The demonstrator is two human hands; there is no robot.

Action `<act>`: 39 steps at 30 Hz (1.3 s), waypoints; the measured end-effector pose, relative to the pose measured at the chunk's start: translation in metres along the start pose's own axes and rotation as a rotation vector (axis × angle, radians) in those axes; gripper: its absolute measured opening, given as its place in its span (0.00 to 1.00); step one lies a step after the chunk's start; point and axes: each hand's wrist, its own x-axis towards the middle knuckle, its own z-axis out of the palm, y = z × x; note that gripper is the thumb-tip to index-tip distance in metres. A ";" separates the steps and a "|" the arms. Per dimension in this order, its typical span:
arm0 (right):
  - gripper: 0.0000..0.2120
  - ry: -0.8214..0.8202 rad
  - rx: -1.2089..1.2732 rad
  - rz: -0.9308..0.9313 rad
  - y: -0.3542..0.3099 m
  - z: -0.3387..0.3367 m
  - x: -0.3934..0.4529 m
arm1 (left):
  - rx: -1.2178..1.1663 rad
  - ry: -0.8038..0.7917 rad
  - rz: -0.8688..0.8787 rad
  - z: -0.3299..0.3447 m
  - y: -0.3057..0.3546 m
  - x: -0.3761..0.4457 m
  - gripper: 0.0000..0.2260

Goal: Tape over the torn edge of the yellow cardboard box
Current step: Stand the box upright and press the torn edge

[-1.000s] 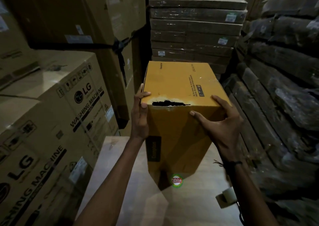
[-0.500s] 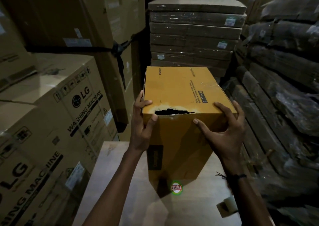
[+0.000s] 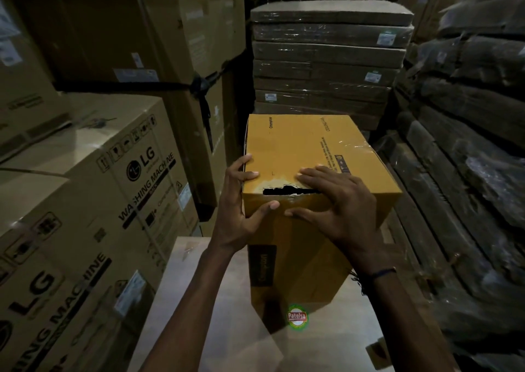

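Note:
A tall yellow cardboard box [image 3: 298, 150] stands upright on a pale surface [image 3: 199, 300]. Its near top edge has a dark, ragged tear [image 3: 287, 191]. My left hand [image 3: 241, 204] grips the box's near left corner, fingers on top and thumb on the front face. My right hand [image 3: 338, 201] lies over the right end of the tear, with straight fingers pressing on the top and the thumb on the front face. A tape roll [image 3: 377, 353] lies at the lower right on the surface, partly hidden by my right forearm.
Large LG washing machine cartons [image 3: 93, 201] stand close on the left. Flat wrapped packages [image 3: 326, 67] are stacked behind the box. Dark wrapped bundles [image 3: 468, 144] line the right side. A round green and red sticker [image 3: 297, 316] sits near the box's base.
My right hand slid left from the box's right edge onto the right end of the tear. My left hand keeps its hold on the left corner.

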 end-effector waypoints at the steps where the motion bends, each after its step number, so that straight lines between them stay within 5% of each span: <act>1: 0.33 0.010 -0.005 -0.005 0.000 0.000 -0.001 | 0.002 0.004 0.001 0.000 0.000 0.000 0.31; 14: 0.30 0.074 -0.052 -0.080 0.003 0.005 -0.007 | 0.067 -0.011 -0.007 -0.004 0.008 0.001 0.29; 24: 0.30 -0.036 -0.092 -0.054 -0.043 0.018 -0.026 | 0.118 -0.015 -0.036 0.001 0.017 -0.016 0.31; 29: 0.42 -0.102 -0.132 -0.130 -0.087 0.036 -0.033 | 0.112 -0.057 0.007 -0.006 0.011 -0.015 0.28; 39: 0.44 -0.072 -0.249 0.103 -0.082 0.037 -0.042 | 0.120 -0.045 -0.058 -0.007 0.015 -0.015 0.30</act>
